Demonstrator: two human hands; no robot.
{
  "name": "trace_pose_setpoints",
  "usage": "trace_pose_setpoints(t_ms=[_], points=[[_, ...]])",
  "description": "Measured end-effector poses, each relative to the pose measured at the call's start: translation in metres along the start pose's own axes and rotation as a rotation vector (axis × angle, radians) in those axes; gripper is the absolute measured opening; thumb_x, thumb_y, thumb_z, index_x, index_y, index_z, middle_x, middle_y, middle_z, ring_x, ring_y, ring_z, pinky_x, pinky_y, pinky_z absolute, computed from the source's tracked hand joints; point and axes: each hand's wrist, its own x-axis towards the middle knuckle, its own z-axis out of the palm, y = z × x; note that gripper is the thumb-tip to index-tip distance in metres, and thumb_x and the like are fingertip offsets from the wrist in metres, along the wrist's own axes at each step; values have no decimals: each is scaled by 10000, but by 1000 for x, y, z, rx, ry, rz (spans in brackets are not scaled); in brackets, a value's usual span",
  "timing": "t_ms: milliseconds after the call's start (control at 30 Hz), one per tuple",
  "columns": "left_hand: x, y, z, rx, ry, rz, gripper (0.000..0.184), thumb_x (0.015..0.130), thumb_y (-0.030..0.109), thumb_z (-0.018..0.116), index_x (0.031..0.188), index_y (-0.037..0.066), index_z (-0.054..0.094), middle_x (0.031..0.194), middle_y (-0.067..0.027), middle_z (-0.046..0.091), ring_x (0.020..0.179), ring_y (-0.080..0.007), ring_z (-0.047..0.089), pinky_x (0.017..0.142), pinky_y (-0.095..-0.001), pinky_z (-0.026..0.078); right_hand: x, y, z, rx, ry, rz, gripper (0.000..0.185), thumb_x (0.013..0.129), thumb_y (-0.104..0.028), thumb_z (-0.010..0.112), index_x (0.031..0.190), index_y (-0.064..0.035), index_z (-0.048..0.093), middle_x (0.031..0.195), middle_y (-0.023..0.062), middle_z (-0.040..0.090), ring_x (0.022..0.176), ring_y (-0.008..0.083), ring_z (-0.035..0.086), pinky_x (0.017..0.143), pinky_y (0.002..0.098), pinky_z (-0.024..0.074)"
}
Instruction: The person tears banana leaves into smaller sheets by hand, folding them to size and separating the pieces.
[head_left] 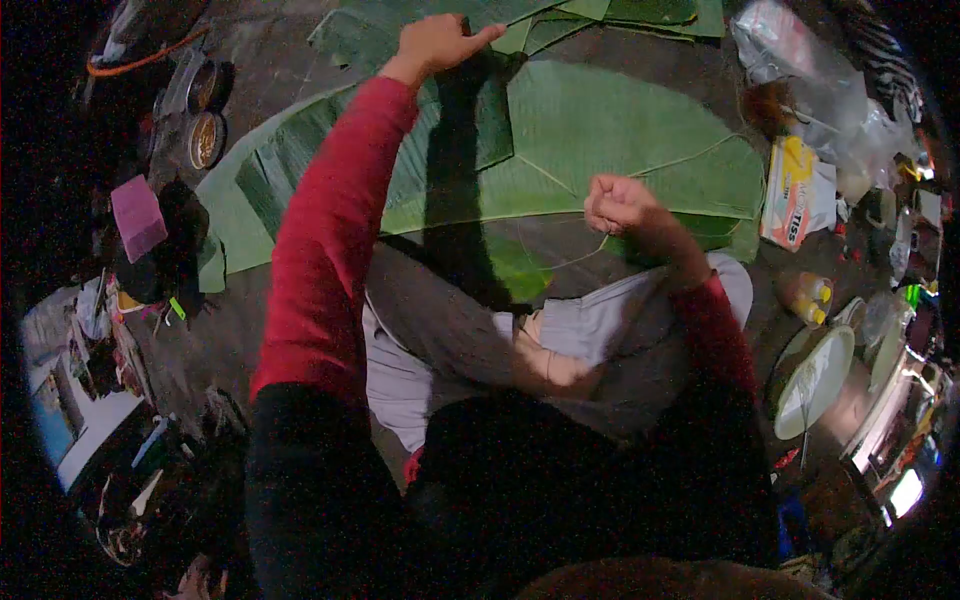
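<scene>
Several banana leaf pieces lie on the dark floor: a long green leaf [620,115] in front of my crossed legs, darker pieces on its left half, and a leaf stack [640,15] beyond it. My left hand [440,43] reaches to the far leaves, its thumb stretched right to a leaf edge and apart from the bent fingers. Over the long leaf's near edge, my right hand [617,204] is closed, its fingers pressed together. Thin strips run close to it; whether it holds one is hidden. A small leaf piece [522,275] lies near my legs.
At the left are round tins [206,140] and a pink item [139,218]. The right side holds plastic bags [825,90], a yellow-and-white box [790,190], small yellow-capped bottles [812,298] and a pale round bowl [815,380]. Assorted items lie at lower left.
</scene>
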Motion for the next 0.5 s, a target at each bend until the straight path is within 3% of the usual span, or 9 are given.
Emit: trace_pose_setpoints(t_ms=[67, 100, 167, 200, 267, 300, 367, 433, 500], points=[[17, 2, -6, 70, -357, 24, 608, 699, 598, 582, 988, 65, 627, 846, -116, 644, 850, -294, 606, 800, -451, 423, 1, 6, -3, 47, -35, 15, 61, 776, -95, 460, 734, -77, 419, 598, -27, 417, 539, 51, 354, 493, 195, 260], [15, 9, -16, 71, -357, 24, 608, 699, 598, 582, 988, 65, 627, 846, -116, 644, 850, -294, 606, 800, -451, 423, 1, 8, -5, 48, -36, 15, 61, 776, -95, 460, 734, -77, 419, 598, -27, 417, 539, 51, 354, 493, 195, 260], [9, 20, -27, 178, -434, 323, 526, 734, 539, 586, 938, 55, 630, 821, -120, 642, 804, -304, 607, 695, -396, 469, 1, 9, -6, 34, -37, -19, 62, 759, -86, 452, 714, -71, 412, 608, -17, 438, 563, 50, 378, 507, 193, 273], [6, 16, -25, 180, -437, 324, 526, 734, 539, 586, 938, 55, 630, 821, -120, 642, 804, -304, 607, 695, -396, 469, 0, 8, -6, 38, -36, -19, 62, 759, -86, 452, 714, -71, 412, 608, -17, 438, 563, 50, 378, 507, 193, 273], [-3, -2, -23, -632, -352, 490, 325, 788, 340, 630, 907, 39, 653, 773, -36, 643, 669, -147, 591, 634, -310, 475, -4, 2, -4, 10, -16, 11, 90, 764, -83, 466, 697, -76, 406, 612, -10, 464, 565, 44, 390, 508, 193, 290], [-6, -8, -32, -629, -357, 493, 325, 788, 340, 630, 907, 39, 653, 773, -36, 643, 669, -147, 591, 634, -310, 475, -6, 0, -4, 15, -12, 9, 90, 764, -83, 466, 697, -76, 406, 612, -10, 464, 565, 44, 390, 508, 193, 290], [-14, -17, -52, -726, -382, 240, 242, 812, 240, 622, 940, 36, 646, 830, 13, 627, 734, -82, 546, 673, -268, 460, -6, -5, -5, -126, -104, 67, 98, 772, -86, 485, 701, -73, 419, 612, -7, 487, 568, 38, 405, 512, 195, 309], [-23, -4, -45, -855, -224, 337, 264, 831, 257, 604, 981, 41, 623, 863, -10, 631, 794, -95, 557, 707, -270, 461, -3, 5, -9, -147, -102, 63, 98, 779, -90, 492, 703, -69, 435, 610, -3, 500, 560, 41, 414, 509, 195, 318], [-14, -21, -9, -481, -109, 354, 308, 834, 282, 599, 1022, 38, 599, 866, -59, 640, 800, -142, 592, 722, -273, 466, 2, 18, -14, -172, -98, 60, 99, 786, -94, 499, 706, -65, 451, 608, 0, 513, 553, 43, 423, 506, 196, 327]])
